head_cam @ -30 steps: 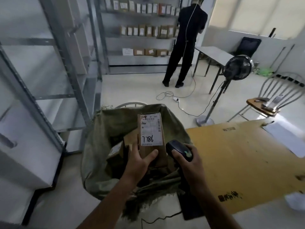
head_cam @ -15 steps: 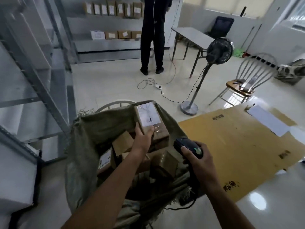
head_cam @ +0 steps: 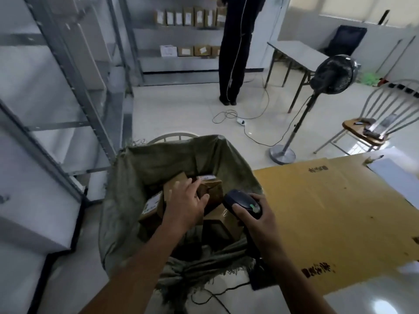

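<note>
Clasping a brown, white-labelled box [head_cam: 213,189] inside a green sack [head_cam: 158,159], left hand [head_cam: 184,202], right hand [head_cam: 260,223] gripping black scanner [head_cam: 243,203].

Left hand [head_cam: 186,200] lowers box [head_cam: 212,189] from raised position down into sack [head_cam: 136,177], now among other boxes there.
</note>
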### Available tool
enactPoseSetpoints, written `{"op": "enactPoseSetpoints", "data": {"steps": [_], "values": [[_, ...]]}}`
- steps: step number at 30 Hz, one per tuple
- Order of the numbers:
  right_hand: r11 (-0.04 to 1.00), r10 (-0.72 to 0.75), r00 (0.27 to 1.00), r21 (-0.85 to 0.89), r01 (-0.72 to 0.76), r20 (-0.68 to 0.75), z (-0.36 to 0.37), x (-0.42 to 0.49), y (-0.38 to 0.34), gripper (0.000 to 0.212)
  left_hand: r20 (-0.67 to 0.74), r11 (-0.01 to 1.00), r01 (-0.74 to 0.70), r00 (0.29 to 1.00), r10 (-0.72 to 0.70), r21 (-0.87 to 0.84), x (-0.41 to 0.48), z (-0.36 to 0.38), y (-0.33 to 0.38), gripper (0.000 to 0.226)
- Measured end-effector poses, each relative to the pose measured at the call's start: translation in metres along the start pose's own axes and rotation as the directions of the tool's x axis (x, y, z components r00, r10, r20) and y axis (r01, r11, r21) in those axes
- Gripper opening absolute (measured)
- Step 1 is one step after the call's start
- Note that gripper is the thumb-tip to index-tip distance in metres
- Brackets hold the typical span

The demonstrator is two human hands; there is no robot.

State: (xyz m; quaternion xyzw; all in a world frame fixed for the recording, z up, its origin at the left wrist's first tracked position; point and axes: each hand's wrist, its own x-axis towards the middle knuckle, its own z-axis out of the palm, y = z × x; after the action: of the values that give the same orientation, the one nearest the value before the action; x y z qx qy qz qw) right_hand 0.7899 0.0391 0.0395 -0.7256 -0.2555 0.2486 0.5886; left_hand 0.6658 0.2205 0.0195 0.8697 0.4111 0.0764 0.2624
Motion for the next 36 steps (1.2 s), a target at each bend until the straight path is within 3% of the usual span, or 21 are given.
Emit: {"op": "enactPoseSetpoints", "data": {"steps": [2,7,12,17,23,31,36], "values": [[1.000,-0.015,0.998,-0.003,0.015,0.058,-0.003,-0.001,0.004,0.059,-0.015,0.991,-0.006,1.000,0.008,0.133,-0.021,-0.001,0.001,0.067],[0.998,-0.057,0.973,0.018,0.055,0.222,-0.003,-0.015,0.010,0.050,-0.151,0.980,0.092,0.986,-0.066,0.179,-0.086,0.001,0.008,0.086],[0.998,-0.053,0.925,0.063,0.032,0.376,0.009,-0.050,0.027,0.053,-0.209,0.952,0.270,0.948,-0.238,0.141,-0.160,0.009,0.006,0.073],[0.997,-0.059,0.828,0.074,0.022,0.557,0.039,-0.095,0.031,0.055,-0.328,0.888,0.439,0.866,-0.378,0.137,-0.233,0.003,-0.016,0.071],[0.994,-0.106,0.682,0.086,0.063,0.723,0.087,-0.160,0.015,0.055,-0.461,0.778,0.628,0.699,-0.547,0.028,-0.336,-0.008,-0.043,0.072],[0.979,-0.172,0.467,0.097,0.179,0.868,0.140,-0.288,0.002,0.052,-0.603,0.635,0.760,0.444,-0.663,-0.138,-0.499,-0.020,-0.054,0.061],[0.955,-0.218,0.322,0.134,0.264,0.921,0.157,-0.387,0.000,0.053,-0.654,0.550,0.802,0.288,-0.700,-0.234,-0.619,-0.016,-0.059,0.074]]}}
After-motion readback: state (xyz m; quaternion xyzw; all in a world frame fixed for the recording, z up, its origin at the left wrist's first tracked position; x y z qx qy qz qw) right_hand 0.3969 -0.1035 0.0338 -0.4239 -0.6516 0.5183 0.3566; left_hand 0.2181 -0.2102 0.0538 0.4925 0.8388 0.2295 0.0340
